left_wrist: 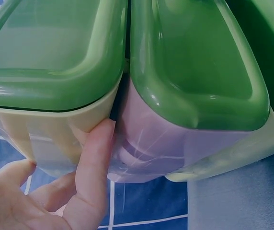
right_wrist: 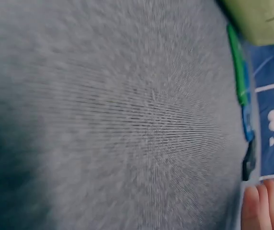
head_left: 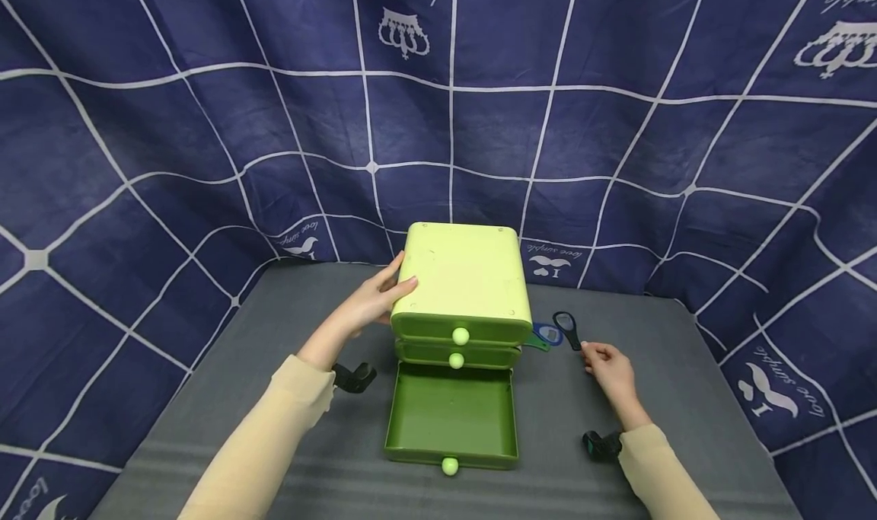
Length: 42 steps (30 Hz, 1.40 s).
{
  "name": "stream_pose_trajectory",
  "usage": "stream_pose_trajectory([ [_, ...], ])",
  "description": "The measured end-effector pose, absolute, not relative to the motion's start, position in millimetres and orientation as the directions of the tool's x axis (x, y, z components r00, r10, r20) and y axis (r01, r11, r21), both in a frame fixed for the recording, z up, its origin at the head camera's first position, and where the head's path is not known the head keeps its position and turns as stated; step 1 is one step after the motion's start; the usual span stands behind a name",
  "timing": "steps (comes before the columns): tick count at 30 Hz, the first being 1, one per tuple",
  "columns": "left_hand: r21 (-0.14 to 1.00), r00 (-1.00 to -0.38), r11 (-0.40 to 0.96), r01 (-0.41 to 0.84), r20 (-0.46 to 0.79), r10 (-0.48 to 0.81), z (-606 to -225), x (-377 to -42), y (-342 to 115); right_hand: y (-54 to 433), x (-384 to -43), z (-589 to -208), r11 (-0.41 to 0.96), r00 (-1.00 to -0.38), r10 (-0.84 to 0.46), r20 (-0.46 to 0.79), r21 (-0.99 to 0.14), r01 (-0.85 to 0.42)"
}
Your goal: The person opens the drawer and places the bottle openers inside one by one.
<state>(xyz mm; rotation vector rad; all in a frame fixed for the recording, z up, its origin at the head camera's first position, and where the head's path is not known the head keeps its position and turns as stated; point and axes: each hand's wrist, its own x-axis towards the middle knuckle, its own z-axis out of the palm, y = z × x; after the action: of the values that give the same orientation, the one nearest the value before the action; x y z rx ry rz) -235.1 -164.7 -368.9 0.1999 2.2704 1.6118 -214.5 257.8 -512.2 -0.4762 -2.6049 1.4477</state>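
A green three-tier drawer cabinet (head_left: 473,276) with a pale yellow-green top stands mid-table. My left hand (head_left: 373,299) holds its top tier from the left, thumb over the top edge. In the left wrist view one finger (left_wrist: 96,158) lies along the side at the gap under that tier. The bottom drawer (head_left: 452,413) is pulled out and bare inside. Right of the cabinet lies a black magnifying glass (head_left: 575,341). My right hand (head_left: 611,373) has its fingertips right at the handle's end; I cannot tell whether they pinch it.
Beside the cabinet's right side lie a blue item (head_left: 550,334) with a small grey panel and a green-handled thing (head_left: 537,342), partly hidden by the cabinet. The grey tabletop (head_left: 569,429) spreads around. A dark blue gridded curtain (head_left: 479,124) hangs behind and along both sides.
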Motion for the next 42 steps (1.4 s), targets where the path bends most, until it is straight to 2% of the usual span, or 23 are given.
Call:
stream_pose_trajectory([
  [5,0.94,-0.933,0.328,-0.09,-0.194,0.302,-369.9,-235.1,-165.4,254.7,-231.0,-512.4,0.62,-0.929,0.369,0.008,-0.747,0.24],
  [17,0.947,-0.934,0.306,-0.094,-0.19,0.302,-370.4,-235.3,-163.1,246.0,-251.9,-515.8,0.666,-0.903,0.413,0.115,-0.715,0.213],
  [26,0.948,-0.936,0.303,-0.102,-0.195,0.294,-372.6,-236.5,-163.9,241.6,-261.6,-520.9,0.678,-0.903,0.417,0.102,-0.696,0.235],
  [37,0.949,-0.936,0.297,-0.101,-0.192,0.296,-373.1,-236.3,-162.8,236.1,-268.0,-528.0,0.611,-0.885,0.463,0.057,-0.743,0.272],
  [42,0.948,-0.936,0.303,-0.095,-0.188,0.296,-372.2,-236.3,-163.4,233.1,-269.7,-523.6,0.682,-0.911,0.41,0.044,-0.678,0.275],
])
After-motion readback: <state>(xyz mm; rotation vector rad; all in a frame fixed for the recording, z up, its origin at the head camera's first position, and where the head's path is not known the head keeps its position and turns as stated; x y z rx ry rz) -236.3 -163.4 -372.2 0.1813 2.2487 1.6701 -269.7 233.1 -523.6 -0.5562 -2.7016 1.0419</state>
